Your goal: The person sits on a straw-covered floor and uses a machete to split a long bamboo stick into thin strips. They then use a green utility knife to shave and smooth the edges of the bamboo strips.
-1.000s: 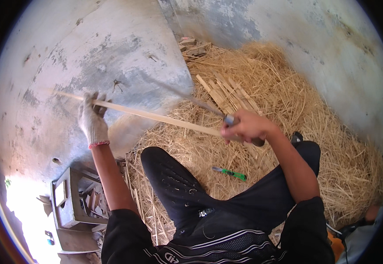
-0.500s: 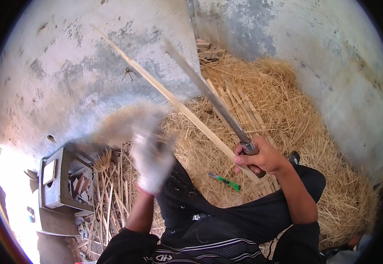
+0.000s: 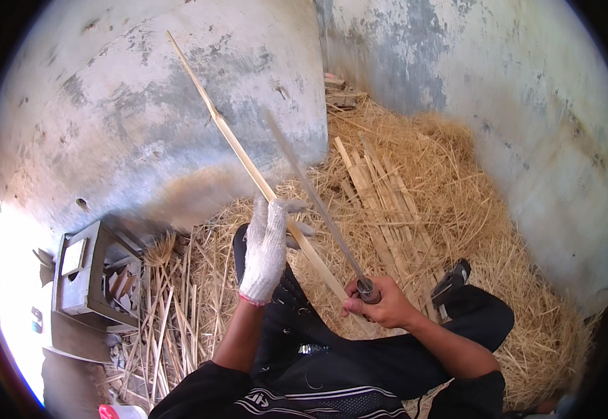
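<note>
Gloved left hand (image 3: 265, 251) is now back at the strip (image 3: 241, 156), fingers spread, so can guide it. Right hand (image 3: 387, 306) grips knife (image 3: 332, 225) plus strip.

Your gloved left grip (image 3: 265, 248) sits midway along the long pale strip (image 3: 240, 150), some fingers extended. Your bare right grip (image 3: 379, 302) holds the long-bladed knife (image 3: 331, 224) and the strip's near end. Beyond, slats (image 3: 381, 195) lie on straw (image 3: 468, 195).

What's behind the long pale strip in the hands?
Behind the pale strip, the stained wall shows around its upper part, straw and dark trousers around its lower part. Whatever lies directly behind it is covered and cannot be seen.
</note>
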The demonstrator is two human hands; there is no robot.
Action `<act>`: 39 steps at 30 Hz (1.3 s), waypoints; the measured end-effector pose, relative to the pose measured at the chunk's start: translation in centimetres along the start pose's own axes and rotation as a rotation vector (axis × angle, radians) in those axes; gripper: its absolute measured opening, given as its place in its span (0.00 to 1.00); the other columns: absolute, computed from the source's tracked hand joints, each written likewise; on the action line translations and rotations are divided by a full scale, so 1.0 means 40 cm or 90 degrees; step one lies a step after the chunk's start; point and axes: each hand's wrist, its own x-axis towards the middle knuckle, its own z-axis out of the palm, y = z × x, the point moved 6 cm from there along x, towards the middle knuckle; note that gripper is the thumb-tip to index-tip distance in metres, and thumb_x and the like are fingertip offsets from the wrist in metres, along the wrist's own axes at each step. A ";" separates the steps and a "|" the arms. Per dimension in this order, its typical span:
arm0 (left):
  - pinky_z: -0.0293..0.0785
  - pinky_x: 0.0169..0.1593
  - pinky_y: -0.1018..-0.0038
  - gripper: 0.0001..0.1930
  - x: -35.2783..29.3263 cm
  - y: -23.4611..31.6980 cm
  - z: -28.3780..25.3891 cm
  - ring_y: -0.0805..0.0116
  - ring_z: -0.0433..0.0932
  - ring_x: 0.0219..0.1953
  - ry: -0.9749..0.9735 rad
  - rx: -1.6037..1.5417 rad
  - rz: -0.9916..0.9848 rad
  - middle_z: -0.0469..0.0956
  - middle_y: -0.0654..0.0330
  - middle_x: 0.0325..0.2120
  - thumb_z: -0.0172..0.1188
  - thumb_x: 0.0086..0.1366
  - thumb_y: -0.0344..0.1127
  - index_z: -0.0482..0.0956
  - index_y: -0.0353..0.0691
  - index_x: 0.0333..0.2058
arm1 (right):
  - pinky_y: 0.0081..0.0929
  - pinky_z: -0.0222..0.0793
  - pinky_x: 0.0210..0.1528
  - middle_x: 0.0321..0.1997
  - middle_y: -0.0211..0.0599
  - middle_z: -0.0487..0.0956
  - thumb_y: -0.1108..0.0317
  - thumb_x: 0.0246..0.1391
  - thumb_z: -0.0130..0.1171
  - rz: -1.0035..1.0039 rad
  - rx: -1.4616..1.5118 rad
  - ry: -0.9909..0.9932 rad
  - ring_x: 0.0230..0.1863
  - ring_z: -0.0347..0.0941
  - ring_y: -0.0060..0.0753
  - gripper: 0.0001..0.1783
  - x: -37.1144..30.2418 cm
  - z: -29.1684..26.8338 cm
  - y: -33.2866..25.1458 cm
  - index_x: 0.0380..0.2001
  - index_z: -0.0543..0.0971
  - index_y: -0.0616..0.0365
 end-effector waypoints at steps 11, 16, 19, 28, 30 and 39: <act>0.78 0.34 0.71 0.22 -0.307 0.125 0.143 0.64 0.82 0.36 -0.375 0.383 0.493 0.79 0.62 0.43 0.72 0.44 0.39 0.83 0.61 0.43 | 0.14 0.58 0.15 0.21 0.31 0.78 0.64 0.60 0.62 0.047 0.279 0.092 0.13 0.66 0.13 0.11 -0.015 0.006 -0.019 0.33 0.78 0.63; 0.76 0.31 0.72 0.20 -0.342 0.074 0.163 0.69 0.80 0.31 -0.424 0.380 0.549 0.80 0.70 0.36 0.69 0.44 0.39 0.83 0.56 0.41 | 0.16 0.62 0.16 0.23 0.30 0.77 0.60 0.62 0.60 -0.024 0.116 0.023 0.15 0.66 0.13 0.14 -0.010 0.020 -0.007 0.33 0.76 0.61; 0.75 0.29 0.71 0.18 -0.342 0.135 0.146 0.67 0.79 0.28 -0.405 0.378 0.551 0.81 0.68 0.31 0.75 0.43 0.40 0.84 0.53 0.36 | 0.17 0.58 0.14 0.18 0.27 0.76 0.58 0.62 0.60 0.026 0.235 0.027 0.12 0.64 0.13 0.14 -0.005 0.009 -0.031 0.30 0.79 0.58; 0.79 0.24 0.72 0.18 -0.387 0.182 -0.087 0.66 0.73 0.19 -0.260 -0.133 0.370 0.68 0.55 0.21 0.68 0.55 0.44 0.70 0.38 0.25 | 0.32 0.70 0.24 0.22 0.41 0.80 0.57 0.49 0.68 0.363 -0.253 0.468 0.20 0.76 0.34 0.17 0.011 -0.403 0.188 0.25 0.79 0.63; 0.79 0.25 0.72 0.18 -0.394 0.194 -0.114 0.66 0.73 0.20 -0.261 -0.159 0.365 0.68 0.56 0.22 0.68 0.56 0.45 0.70 0.38 0.26 | 0.37 0.75 0.34 0.33 0.51 0.83 0.57 0.46 0.64 0.470 -0.383 0.485 0.34 0.82 0.45 0.20 -0.016 -0.485 0.316 0.34 0.82 0.66; 0.81 0.30 0.70 0.19 -0.384 0.183 -0.180 0.65 0.74 0.24 -0.089 -0.025 0.408 0.67 0.58 0.23 0.64 0.61 0.50 0.70 0.39 0.30 | 0.40 0.77 0.37 0.29 0.50 0.83 0.49 0.48 0.64 0.581 -0.537 0.380 0.29 0.81 0.45 0.27 -0.144 -0.622 0.225 0.36 0.83 0.67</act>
